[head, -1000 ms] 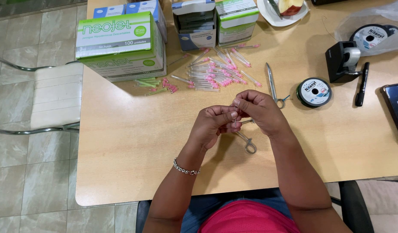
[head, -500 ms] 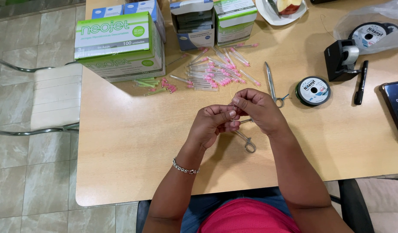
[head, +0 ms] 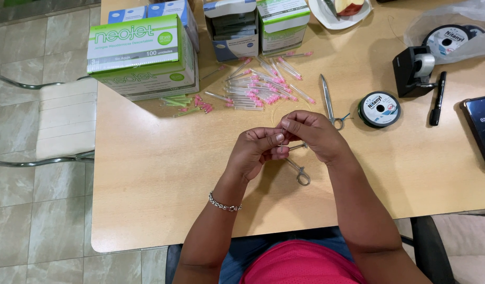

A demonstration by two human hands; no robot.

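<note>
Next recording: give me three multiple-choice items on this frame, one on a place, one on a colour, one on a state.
1. Where does the black marker lie?
A. right of the tape dispenser
B. on the chair
C. among the capped needles

2. What colour are most of the needle caps?
A. blue
B. pink
C. black

3. How are the left hand and right hand placed?
A. flat on the table
B. far apart
C. fingertips pinched together above the table

Answers: 1 A, it lies beside the dispenser. 2 B, the pile shows pink ends. 3 C, both hands meet, though what they pinch is too small to tell.
</note>
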